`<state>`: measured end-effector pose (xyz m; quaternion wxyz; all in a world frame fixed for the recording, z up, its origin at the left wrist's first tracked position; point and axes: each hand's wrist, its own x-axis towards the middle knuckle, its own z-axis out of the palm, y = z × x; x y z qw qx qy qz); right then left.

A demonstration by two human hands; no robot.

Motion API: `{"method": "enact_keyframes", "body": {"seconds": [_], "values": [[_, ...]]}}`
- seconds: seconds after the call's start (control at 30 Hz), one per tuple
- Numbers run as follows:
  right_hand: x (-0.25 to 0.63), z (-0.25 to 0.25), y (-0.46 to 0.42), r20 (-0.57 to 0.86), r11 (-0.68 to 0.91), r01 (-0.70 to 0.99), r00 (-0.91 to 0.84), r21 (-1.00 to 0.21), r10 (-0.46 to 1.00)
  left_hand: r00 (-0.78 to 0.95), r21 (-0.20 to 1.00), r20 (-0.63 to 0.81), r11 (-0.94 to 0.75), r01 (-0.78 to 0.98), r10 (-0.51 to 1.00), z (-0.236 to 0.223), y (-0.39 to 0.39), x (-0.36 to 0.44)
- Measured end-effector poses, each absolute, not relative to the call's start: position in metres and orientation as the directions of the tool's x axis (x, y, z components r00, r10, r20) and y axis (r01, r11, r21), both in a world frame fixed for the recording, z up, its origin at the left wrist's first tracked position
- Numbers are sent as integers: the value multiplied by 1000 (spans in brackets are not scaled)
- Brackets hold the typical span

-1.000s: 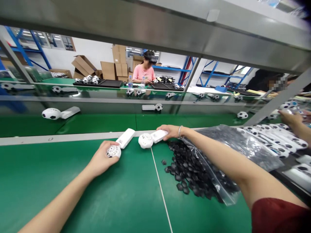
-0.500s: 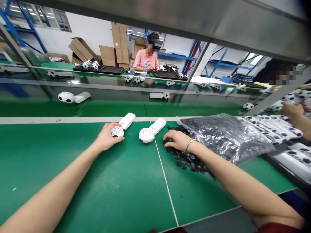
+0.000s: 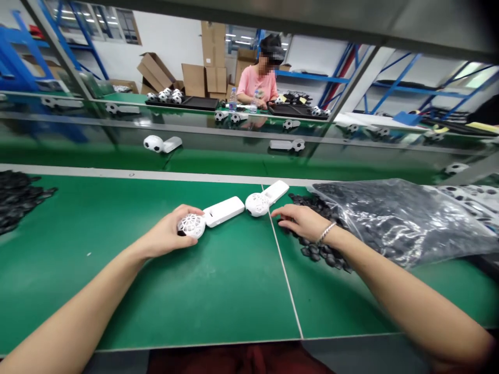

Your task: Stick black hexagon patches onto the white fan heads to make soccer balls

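Left hand (image 3: 167, 235) gripping the latticed ball head (image 3: 191, 225) of white handheld device (image 3: 225, 211), right hand (image 3: 306, 222) with fingers curled at black pieces (image 3: 316, 252), whether holding one cannot be told

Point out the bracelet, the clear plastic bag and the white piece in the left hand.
Bracelet (image 3: 326, 232): head view, on its silvery band.
Clear plastic bag (image 3: 405, 221): head view, on its upper face.
White piece (image 3: 219, 213): head view, on its long handle.
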<state>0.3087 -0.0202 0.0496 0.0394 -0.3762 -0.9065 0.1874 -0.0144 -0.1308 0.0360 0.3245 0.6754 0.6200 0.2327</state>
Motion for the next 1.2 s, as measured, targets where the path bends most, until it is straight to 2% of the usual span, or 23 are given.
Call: {"method": "enact_keyframes", "body": {"seconds": [0.13,0.3,0.37,0.5,0.8,1.0,1.13,1.2], "values": [[270,57,-45,115,714,407,-821,-569,559,175,752,-68,-65,656,982,36,-134,-17],[221,50,-62,192,703,237,-860,-671,473,202,760,-13,-122,639,979,35,-137,-16],[209,45,-61,245,734,172,-872,-657,423,210,765,0,-135,629,978,35,-137,-15],[195,37,-52,407,845,90,-846,-527,344,203,777,-2,-126,617,979,35,-138,-13],[180,30,-52,309,775,123,-869,-620,385,185,766,-8,-113,633,983,33,-137,-13],[175,35,-57,326,838,52,-907,-543,267,186,771,11,-126,625,983,31,-138,-14],[173,38,-60,278,779,82,-906,-622,318,190,784,24,-136,605,982,29,-137,-14],[173,39,-62,309,779,66,-895,-623,323,186,786,28,-136,603,982,29,-137,-13]]}}
